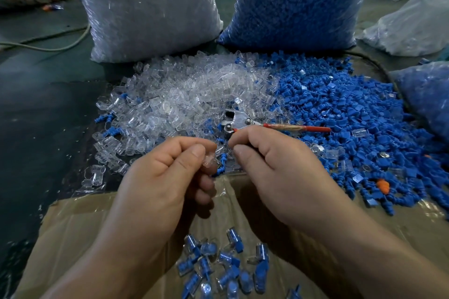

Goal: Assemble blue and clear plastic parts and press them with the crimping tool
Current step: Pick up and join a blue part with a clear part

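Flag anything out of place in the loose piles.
One orange piece lies at the near right edge of the blue pile, an odd colour there. A few blue parts sit in the clear pile.

Crimping tool (239, 122) — silver head, red handle — lies flat; clear parts (175, 94) heaped left of it, blue parts (340, 109) right, one clear part (208, 161) pinched nearer.
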Demonstrator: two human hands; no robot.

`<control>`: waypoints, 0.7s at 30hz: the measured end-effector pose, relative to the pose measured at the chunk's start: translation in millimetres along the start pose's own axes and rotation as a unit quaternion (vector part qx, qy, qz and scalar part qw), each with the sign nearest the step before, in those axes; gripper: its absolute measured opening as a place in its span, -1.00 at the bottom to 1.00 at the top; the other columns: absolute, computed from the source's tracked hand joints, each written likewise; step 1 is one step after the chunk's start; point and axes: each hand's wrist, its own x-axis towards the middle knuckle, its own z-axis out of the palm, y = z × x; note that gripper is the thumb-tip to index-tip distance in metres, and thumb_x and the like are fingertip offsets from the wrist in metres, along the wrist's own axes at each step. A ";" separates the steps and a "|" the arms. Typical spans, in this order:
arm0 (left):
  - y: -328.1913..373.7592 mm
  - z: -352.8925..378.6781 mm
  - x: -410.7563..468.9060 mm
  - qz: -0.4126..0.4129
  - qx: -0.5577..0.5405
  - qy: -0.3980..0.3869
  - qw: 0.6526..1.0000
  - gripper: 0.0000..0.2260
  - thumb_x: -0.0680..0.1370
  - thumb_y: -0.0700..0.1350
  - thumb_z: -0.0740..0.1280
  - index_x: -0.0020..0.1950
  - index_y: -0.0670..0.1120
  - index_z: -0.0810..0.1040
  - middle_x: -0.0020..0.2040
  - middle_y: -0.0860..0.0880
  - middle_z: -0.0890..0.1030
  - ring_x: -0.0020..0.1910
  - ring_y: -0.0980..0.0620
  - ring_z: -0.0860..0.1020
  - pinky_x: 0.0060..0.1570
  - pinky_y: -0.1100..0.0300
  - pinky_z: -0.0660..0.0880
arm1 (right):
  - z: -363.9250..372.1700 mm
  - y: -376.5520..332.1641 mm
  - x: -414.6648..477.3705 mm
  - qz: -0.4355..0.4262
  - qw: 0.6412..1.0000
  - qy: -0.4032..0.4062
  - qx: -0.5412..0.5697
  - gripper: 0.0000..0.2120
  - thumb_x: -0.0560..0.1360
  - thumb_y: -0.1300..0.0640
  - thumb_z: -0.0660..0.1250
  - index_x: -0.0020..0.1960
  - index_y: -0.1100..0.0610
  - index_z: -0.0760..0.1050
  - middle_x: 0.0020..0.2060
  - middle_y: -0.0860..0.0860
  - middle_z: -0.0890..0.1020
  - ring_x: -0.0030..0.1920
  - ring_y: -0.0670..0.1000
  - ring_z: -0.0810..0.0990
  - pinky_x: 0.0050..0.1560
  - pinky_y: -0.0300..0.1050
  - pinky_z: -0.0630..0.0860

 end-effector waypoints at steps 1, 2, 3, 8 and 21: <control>1.3 0.3 0.4 -0.001 0.002 0.002 1.000 -0.78 0.40 0.07 0.37 -0.07 0.00 0.71 -0.35 -0.07 0.62 -0.45 0.02 0.52 -0.49 0.20 0.48 | -0.5 -1.4 -0.6 0.004 0.999 -0.002 0.044 -0.91 0.59 -0.02 0.25 -0.03 -0.10 0.53 -0.31 -0.23 0.56 -0.27 -0.21 0.52 -0.31 -0.33 0.40; 2.7 0.8 1.3 0.001 0.015 0.010 1.000 -0.74 0.34 0.12 0.40 -0.11 0.00 0.70 -0.39 -0.05 0.59 -0.49 0.04 0.50 -0.54 0.23 0.45 | -0.3 -2.6 -1.6 0.006 0.996 -0.013 0.086 -0.93 0.57 -0.02 0.30 -0.03 -0.11 0.56 -0.34 -0.24 0.58 -0.32 -0.20 0.53 -0.35 -0.33 0.41; 3.0 0.6 2.1 0.008 0.030 0.015 0.999 -0.69 0.28 0.17 0.42 -0.13 0.00 0.69 -0.42 -0.05 0.57 -0.52 0.06 0.47 -0.57 0.25 0.43 | 0.3 -3.9 -2.6 0.009 0.992 -0.027 0.126 -0.96 0.55 -0.02 0.34 -0.04 -0.11 0.57 -0.36 -0.23 0.59 -0.37 -0.20 0.53 -0.38 -0.33 0.41; 0.8 -0.6 2.5 0.021 0.020 0.029 0.999 -0.65 0.22 0.19 0.46 -0.12 0.02 0.69 -0.39 -0.07 0.59 -0.50 0.06 0.50 -0.54 0.24 0.46 | 1.5 -5.3 -3.8 0.018 0.970 -0.052 0.237 -0.95 0.51 0.03 0.42 -0.05 -0.10 0.62 -0.39 -0.12 0.62 -0.42 -0.16 0.55 -0.39 -0.22 0.51; -9.0 -4.6 4.7 0.057 0.032 -0.005 0.998 -0.81 0.36 0.03 0.50 -0.04 0.08 0.69 -0.27 -0.13 0.67 -0.35 -0.05 0.65 -0.34 0.06 0.60 | 5.4 -2.2 -5.1 -0.081 0.995 0.049 0.040 -0.96 0.55 0.04 0.34 0.00 -0.07 0.54 -0.23 -0.19 0.60 -0.18 -0.18 0.58 -0.18 -0.13 0.53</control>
